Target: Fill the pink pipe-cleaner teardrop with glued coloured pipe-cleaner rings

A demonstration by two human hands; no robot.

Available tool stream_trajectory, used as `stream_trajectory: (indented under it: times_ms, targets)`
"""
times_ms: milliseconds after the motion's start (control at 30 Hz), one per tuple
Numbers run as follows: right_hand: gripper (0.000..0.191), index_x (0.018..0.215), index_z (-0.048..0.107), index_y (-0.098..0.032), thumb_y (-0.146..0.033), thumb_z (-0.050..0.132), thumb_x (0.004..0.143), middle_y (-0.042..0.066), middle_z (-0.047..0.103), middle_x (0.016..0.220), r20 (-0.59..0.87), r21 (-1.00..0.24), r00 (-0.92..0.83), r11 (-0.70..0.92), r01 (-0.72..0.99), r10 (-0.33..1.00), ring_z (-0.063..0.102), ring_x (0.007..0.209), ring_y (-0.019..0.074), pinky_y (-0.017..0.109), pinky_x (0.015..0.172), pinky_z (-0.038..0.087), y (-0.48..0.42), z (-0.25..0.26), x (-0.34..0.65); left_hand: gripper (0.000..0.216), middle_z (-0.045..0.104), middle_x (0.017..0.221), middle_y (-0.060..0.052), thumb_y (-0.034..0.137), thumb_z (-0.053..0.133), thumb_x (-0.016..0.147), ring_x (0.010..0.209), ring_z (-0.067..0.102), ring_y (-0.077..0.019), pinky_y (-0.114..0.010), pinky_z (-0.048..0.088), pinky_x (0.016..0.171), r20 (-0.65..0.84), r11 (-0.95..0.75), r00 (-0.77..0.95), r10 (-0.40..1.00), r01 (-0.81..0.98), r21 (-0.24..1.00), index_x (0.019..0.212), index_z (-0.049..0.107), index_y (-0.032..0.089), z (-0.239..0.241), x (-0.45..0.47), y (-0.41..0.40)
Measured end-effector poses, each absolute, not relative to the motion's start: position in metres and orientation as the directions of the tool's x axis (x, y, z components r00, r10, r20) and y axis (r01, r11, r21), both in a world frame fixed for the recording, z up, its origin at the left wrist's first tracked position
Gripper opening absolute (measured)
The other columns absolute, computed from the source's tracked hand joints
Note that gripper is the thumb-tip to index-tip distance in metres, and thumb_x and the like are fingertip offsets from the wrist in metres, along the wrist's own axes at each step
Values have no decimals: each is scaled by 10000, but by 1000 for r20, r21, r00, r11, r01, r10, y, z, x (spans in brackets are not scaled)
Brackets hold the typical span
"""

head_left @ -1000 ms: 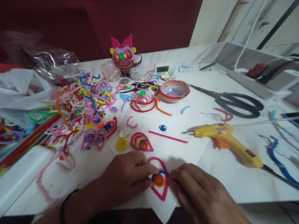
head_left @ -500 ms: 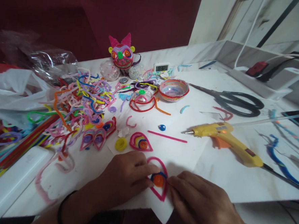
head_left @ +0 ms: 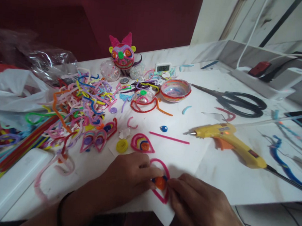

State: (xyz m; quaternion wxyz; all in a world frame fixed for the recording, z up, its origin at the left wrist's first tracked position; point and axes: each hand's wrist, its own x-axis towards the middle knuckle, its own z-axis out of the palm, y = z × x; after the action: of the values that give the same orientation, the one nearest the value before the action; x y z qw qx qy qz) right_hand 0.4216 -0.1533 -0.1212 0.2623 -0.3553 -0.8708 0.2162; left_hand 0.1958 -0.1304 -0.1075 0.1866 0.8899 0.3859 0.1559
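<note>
Your right hand (head_left: 199,197) has just come in a little toward your left: its fingertips now meet the right side of the pink outline (head_left: 164,199), where a second ago they were a touch farther out with the end of the blue strip (head_left: 165,178). That end no longer sticks out as far; it sits closer in, against the orange coil (head_left: 160,183). This suggests the strip is being bent to follow the coil, with the fit along the right side the part in hand.

Your left hand (head_left: 130,173) has its forefinger across the top of the strip and its thumb at the coil's left side. Whether that finger and thumb pinch or only press, you cannot tell from here; your right fingertips are bunched together, but their grip is hidden too.

The coil lies inside the outline, on the white paper (head_left: 168,219) at the table's near edge. Just beyond it lies a similar eye shape (head_left: 143,145), while the glue gun (head_left: 213,132) rests apart, to your right.
</note>
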Motion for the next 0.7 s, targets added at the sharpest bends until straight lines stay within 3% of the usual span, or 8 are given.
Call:
stream_trajectory:
  times_ms: [400,700]
  targets:
    - [175,901,589,-192,-147,433,967,18,585,752,297,-580,-578,625,523,760,583,639,136,231,557,479,-153,-120,421,115,628,855,-8,258,586,932,762,589,-151,-255,426,661,120,-602,646,754,607,519,997,663,203,-106,194,-130]
    - [186,886,578,-195,-120,423,957,15,595,767,296,-557,-585,634,537,755,584,669,139,226,568,473,-155,-120,421,170,578,812,27,304,496,990,673,532,-111,-227,348,571,131,-687,709,693,593,421,1085,628,255,-109,195,-126]
